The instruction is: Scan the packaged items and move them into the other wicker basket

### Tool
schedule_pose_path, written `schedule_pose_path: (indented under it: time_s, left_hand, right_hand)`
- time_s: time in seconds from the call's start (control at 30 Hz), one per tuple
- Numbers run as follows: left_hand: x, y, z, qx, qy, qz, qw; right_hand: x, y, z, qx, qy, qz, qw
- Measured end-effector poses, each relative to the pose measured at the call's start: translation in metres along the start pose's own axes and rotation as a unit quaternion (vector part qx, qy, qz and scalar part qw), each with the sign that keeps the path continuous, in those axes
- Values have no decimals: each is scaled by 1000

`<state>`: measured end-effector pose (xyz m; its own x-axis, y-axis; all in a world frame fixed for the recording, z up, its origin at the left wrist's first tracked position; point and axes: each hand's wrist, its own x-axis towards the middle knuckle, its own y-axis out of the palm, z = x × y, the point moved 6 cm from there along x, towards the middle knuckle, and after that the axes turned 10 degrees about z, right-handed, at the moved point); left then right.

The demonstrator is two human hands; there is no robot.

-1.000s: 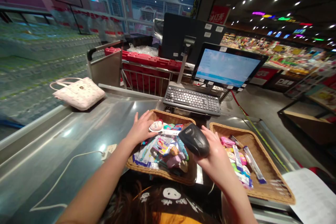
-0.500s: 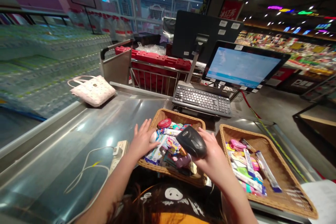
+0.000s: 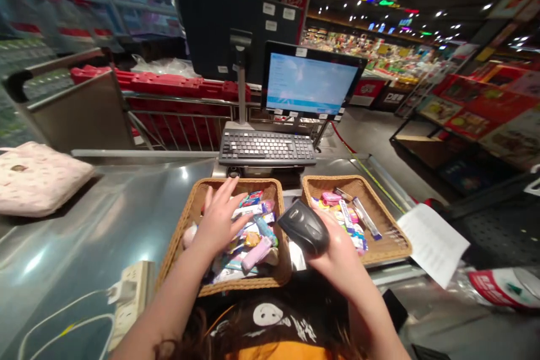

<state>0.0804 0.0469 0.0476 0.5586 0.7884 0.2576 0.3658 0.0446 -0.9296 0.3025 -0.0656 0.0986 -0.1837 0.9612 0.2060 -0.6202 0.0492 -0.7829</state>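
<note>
My right hand (image 3: 334,242) is wrapped round a black handheld barcode scanner (image 3: 304,228), its head pointing left between two wicker baskets. Over the left wicker basket (image 3: 283,236) is my left hand (image 3: 220,215), fingers spread; I cannot tell whether it touches the goods beneath. That basket holds many small packaged items, among them a pink packet (image 3: 256,254) and a blue one (image 3: 265,229). Partly behind my right hand stands the right wicker basket (image 3: 382,219), with more small items and a long wrapped bar (image 3: 366,217) lying in it.
Behind the baskets are a keyboard (image 3: 268,146) and a lit monitor (image 3: 312,81). A pale handbag (image 3: 40,180) rests on the metal counter at left, near a power strip (image 3: 133,298) with white cables. At right lie a paper sheet (image 3: 434,242) and a bottle (image 3: 502,287).
The view has turned right, bringing the bottle and red shelf display into sight. My left hand has shifted further over the left basket. My right hand keeps holding the scanner.
</note>
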Motion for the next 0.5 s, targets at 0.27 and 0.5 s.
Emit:
schedule_pose_path:
  time_s: [0.27, 0.5]
  left_hand:
    - [94, 60, -115, -60, 156, 102, 981]
    - [142, 164, -220, -22, 315, 242, 918]
  right_hand:
    - [-52, -85, -74, -93, 105, -118, 983]
    - [-82, -123, -122, -108, 171, -168, 965]
